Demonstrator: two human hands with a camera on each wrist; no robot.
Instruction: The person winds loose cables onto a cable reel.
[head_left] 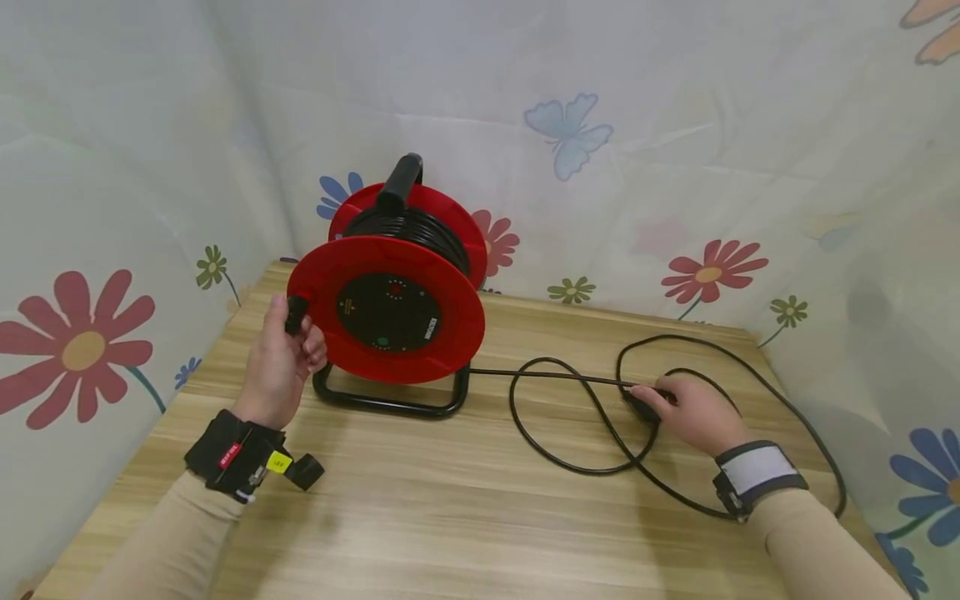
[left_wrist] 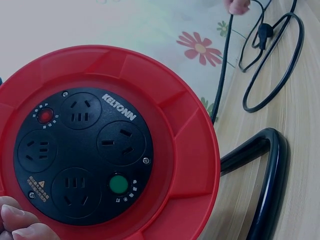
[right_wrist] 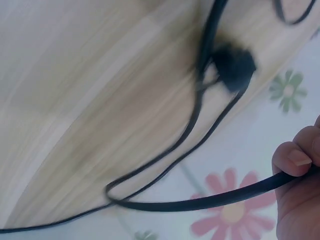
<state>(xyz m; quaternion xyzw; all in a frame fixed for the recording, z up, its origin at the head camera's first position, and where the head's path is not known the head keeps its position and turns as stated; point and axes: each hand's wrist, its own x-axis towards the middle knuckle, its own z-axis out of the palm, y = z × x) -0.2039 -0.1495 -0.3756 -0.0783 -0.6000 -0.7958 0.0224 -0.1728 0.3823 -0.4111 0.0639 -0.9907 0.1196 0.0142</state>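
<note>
— Reel (head_left: pixel 397 308), item one: how did it stand?

— Upright on its black stand (head_left: pixel 390 400), at the back left of the wooden table (head_left: pixel 450 500). Red discs, black cable wound between them, black carrying handle (head_left: pixel 400 182) on top. Front face carried four sockets (left_wrist: pixel 82 152), a red light and a green button (left_wrist: pixel 118 184).

— Left hand (head_left: pixel 279 367)?

— Fingers were curled round the small black knob (head_left: pixel 296 314) at the left rim of the front disc, gripping it.

— Item two, cable (head_left: pixel 570 400)?

— Ran from the reel's base rightward across the table, lying in loose loops, one long loop reaching near the right edge. Plug (right_wrist: pixel 233 65) showed in the right wrist view, blurred, lying on the table among the strands.

— Right hand (head_left: pixel 693 412)?

— Rested on the table at the loops; thumb and fingers pinched the cable, which passed under the thumb (right_wrist: pixel 292 160) in the wrist view.

— Surroundings?

— Cloth (head_left: pixel 675 167) printed with flowers and butterflies hung behind and to both sides. Both wrists wore strapped bands over beige sleeves.
</note>
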